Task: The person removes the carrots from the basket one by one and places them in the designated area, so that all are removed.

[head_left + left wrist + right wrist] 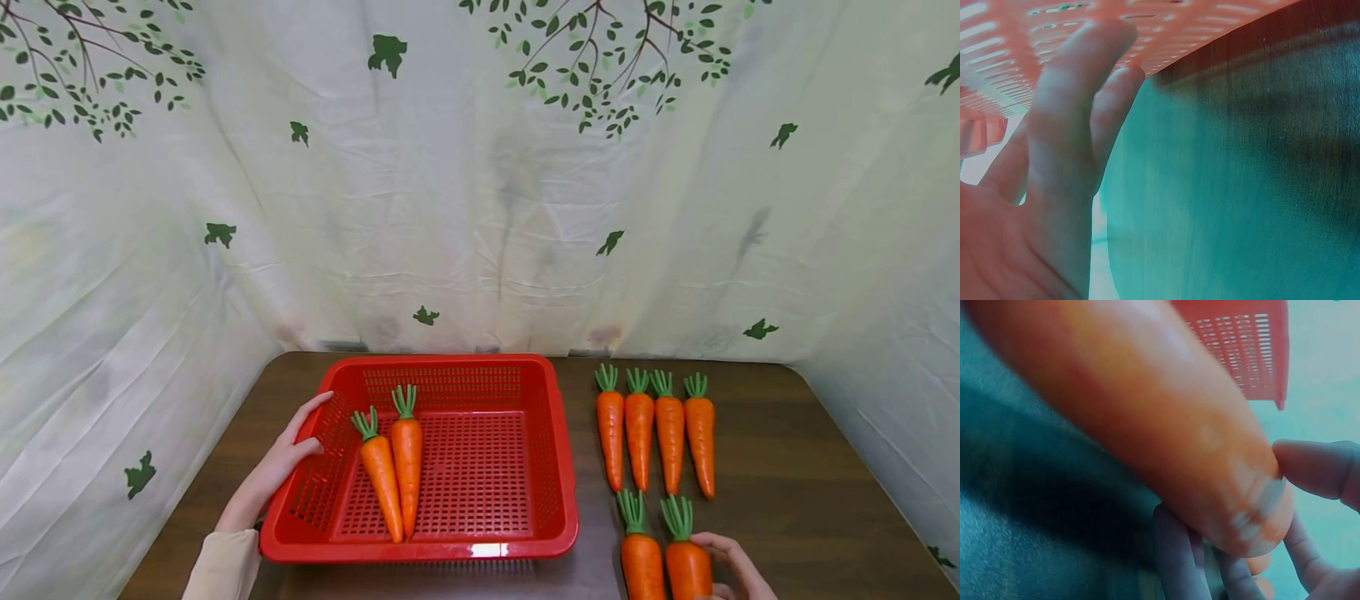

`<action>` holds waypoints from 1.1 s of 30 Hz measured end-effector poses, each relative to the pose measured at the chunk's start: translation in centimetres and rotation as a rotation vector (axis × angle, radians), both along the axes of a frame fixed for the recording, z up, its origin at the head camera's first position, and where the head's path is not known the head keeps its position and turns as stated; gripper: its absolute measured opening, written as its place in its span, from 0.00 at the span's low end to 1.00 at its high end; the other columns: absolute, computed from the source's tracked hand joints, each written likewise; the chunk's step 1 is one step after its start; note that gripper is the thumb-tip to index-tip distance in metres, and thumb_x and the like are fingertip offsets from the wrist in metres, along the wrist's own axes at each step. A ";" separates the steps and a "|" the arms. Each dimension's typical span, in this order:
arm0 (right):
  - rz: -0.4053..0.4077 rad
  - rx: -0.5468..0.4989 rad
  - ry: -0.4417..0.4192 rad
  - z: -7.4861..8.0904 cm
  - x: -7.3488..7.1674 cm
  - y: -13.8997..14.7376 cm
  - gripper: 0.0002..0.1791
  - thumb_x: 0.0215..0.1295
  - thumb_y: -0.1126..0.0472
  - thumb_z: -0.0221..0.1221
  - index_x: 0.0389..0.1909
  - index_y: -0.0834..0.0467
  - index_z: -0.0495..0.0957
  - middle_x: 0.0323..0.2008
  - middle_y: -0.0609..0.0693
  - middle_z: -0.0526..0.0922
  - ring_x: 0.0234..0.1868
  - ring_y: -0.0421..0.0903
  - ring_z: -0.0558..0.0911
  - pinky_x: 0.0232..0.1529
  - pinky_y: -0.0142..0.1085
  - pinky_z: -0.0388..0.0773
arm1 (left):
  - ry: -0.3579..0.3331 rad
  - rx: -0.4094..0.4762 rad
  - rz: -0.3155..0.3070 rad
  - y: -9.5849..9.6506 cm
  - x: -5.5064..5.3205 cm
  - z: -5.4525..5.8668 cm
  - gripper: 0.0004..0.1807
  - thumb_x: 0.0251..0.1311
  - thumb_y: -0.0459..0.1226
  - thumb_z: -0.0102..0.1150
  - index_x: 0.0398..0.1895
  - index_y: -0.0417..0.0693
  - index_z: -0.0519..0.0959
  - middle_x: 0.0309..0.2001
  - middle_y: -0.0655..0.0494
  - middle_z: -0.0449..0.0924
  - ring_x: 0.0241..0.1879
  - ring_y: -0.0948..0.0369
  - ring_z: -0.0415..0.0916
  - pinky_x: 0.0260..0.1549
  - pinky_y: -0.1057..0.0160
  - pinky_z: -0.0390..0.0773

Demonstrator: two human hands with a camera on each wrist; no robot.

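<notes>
Held carrot (687,568): bright orange, smooth and glossy, thick body, stubby green top with several upright prongs; sits at the near right of the table (780,450), right of the red basket (420,552), lower part cut off by the frame edge in head view; right wrist view has it large, running diagonally, rounded end by the fingertips with a pale glare patch on it.

Right hand (741,568) is clamped on that carrot, thumb one side, fingers the other; left hand (281,462) grips the basket's left side, thumb over the rim, fingers against the slotted outer wall in left wrist view.

Basket: rectangular, red plastic, rounded corners, wide smooth rim, perforated walls, grid floor; stands upright on the dark wood-look table, left of the loose carrots; two carrots (407,467) lie in its left half, tops toward the far wall, the left one tilted, tips close together near the front.

Outside it: near carrot (642,567) just left of the held one, top also pointing away; beyond these, a row of four carrots (670,433), side by side, green tops at the far end, tips toward the person; pale curtain (465,208) with green leaf prints behind the table.
</notes>
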State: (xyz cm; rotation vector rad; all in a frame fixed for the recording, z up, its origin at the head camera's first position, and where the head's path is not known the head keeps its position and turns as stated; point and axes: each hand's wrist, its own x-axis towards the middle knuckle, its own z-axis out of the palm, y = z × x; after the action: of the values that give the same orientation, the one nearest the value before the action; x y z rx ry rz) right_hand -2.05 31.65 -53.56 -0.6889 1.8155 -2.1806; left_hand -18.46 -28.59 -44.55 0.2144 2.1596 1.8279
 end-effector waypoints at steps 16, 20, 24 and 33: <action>-0.119 0.131 0.100 -0.2 -0.5 -1.0 0.46 0.53 0.88 0.49 0.63 0.39 0.63 0.55 0.31 0.66 0.50 0.31 0.73 0.36 0.35 0.79 | 0.002 -0.005 -0.001 -0.1 0.2 0.0 0.39 0.63 0.26 0.39 0.75 0.60 0.44 0.66 0.34 0.50 0.48 0.45 0.72 0.40 0.50 0.79; -0.171 0.184 0.079 0.4 -0.4 -1.4 0.45 0.52 0.86 0.53 0.60 0.36 0.65 0.51 0.29 0.68 0.46 0.30 0.74 0.33 0.34 0.79 | 0.016 -0.004 -0.009 0.0 0.2 0.0 0.38 0.64 0.26 0.38 0.75 0.59 0.44 0.65 0.35 0.50 0.47 0.46 0.71 0.40 0.51 0.79; -0.276 0.312 0.098 0.8 -0.4 -1.7 0.43 0.50 0.83 0.58 0.56 0.36 0.67 0.49 0.27 0.70 0.47 0.26 0.70 0.32 0.33 0.77 | 0.027 0.006 -0.020 0.0 0.1 0.0 0.38 0.64 0.26 0.38 0.75 0.59 0.44 0.66 0.35 0.50 0.48 0.47 0.71 0.40 0.52 0.79; -0.385 0.421 -0.013 1.4 -0.2 -2.0 0.35 0.52 0.79 0.60 0.54 0.40 0.69 0.48 0.34 0.70 0.45 0.25 0.69 0.33 0.34 0.75 | 0.035 0.008 -0.027 0.0 0.0 -0.1 0.38 0.64 0.26 0.38 0.75 0.58 0.44 0.66 0.35 0.50 0.48 0.47 0.71 0.40 0.52 0.79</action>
State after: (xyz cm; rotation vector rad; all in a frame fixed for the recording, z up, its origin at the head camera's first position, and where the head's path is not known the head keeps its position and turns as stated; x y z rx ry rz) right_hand -2.24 29.61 -52.16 -0.2485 2.4572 -1.8840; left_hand -18.41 -28.61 -44.62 0.2776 2.1624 1.8317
